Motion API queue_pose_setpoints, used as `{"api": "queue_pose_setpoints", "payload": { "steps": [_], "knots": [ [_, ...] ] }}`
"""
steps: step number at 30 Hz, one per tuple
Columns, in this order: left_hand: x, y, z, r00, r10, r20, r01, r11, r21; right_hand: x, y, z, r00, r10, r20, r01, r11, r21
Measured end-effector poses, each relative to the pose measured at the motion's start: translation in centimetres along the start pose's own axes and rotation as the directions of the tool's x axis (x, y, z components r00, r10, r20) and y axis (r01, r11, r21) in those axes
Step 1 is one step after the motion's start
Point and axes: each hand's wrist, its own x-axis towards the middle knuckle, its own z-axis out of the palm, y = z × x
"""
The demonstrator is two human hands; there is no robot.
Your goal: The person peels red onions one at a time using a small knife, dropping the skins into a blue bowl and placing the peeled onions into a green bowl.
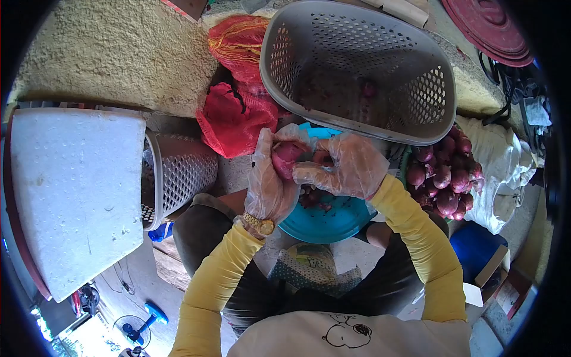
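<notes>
Both my hands wear clear plastic gloves, above a teal basin (pixel 328 229). My left hand (pixel 267 184) is wrapped round a red onion (pixel 286 159) with pink-purple skin. Close against the onion's right side, my right hand (pixel 351 166) has its fingers bent into a pinch; whatever they hold is hidden, though a small reddish patch shows between them. Inside the basin, bits of onion skin and pieces lie partly hidden beneath my hands.
A large grey perforated basket (pixel 357 128) holds an onion and scraps. Red onions (pixel 443 178) are heaped at right beside a white sack (pixel 496 172). Red mesh bags (pixel 238 119) lie at left, near another perforated basket (pixel 184 172) and a white board (pixel 77 190).
</notes>
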Motion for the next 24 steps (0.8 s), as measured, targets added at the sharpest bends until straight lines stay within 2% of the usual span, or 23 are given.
{"api": "queue_pose_setpoints", "payload": {
  "steps": [2, 4, 6, 7, 9, 11, 15, 17, 22, 24],
  "knots": [
    [0.0, -0.1, 0.4, 0.999, -0.026, 0.031, 0.029, 0.994, -0.106, -0.1, -0.6, -0.6, 0.997, 0.051, 0.060, -0.053, 0.998, 0.035],
    [-0.2, -0.1, 0.6, 0.999, -0.035, 0.027, 0.037, 0.994, -0.098, -0.1, -0.4, -0.7, 0.988, 0.098, 0.121, -0.107, 0.992, 0.068],
    [-0.1, 0.0, 0.7, 0.999, -0.044, 0.023, 0.046, 0.995, -0.092, -0.3, 0.7, -0.5, 0.996, -0.047, 0.080, 0.055, 0.994, -0.099],
    [-0.1, 0.1, 0.8, 0.996, -0.051, 0.068, 0.057, 0.994, -0.095, -0.3, 0.7, -0.5, 0.996, -0.046, 0.080, 0.054, 0.994, -0.099],
    [-0.1, 0.1, 0.7, 0.992, -0.058, 0.114, 0.069, 0.993, -0.097, -0.1, 0.6, -0.5, 0.992, -0.100, -0.079, 0.093, 0.991, -0.091],
    [-0.3, 0.0, 0.6, 0.998, -0.057, 0.014, 0.058, 0.993, -0.101, -0.2, 0.9, -0.5, 0.994, -0.087, -0.063, 0.079, 0.989, -0.123],
    [-0.1, 0.0, 0.4, 0.997, -0.060, 0.045, 0.064, 0.995, -0.072, -0.3, 1.5, -0.2, 0.996, -0.084, -0.039, 0.074, 0.973, -0.220],
    [-0.2, 0.1, 0.9, 0.991, -0.078, 0.113, 0.095, 0.984, -0.152, -0.4, 1.8, 0.2, 0.997, -0.071, -0.037, 0.062, 0.977, -0.202],
    [-0.2, 0.0, 0.7, 0.994, -0.059, 0.093, 0.072, 0.987, -0.141, -0.3, 1.1, -0.3, 0.999, -0.054, 0.000, 0.052, 0.972, -0.228],
    [-0.2, 0.0, 0.6, 0.992, -0.062, 0.106, 0.080, 0.982, -0.171, -0.2, 0.4, -0.3, 0.996, -0.063, -0.062, 0.059, 0.997, -0.059]
  ]
}}
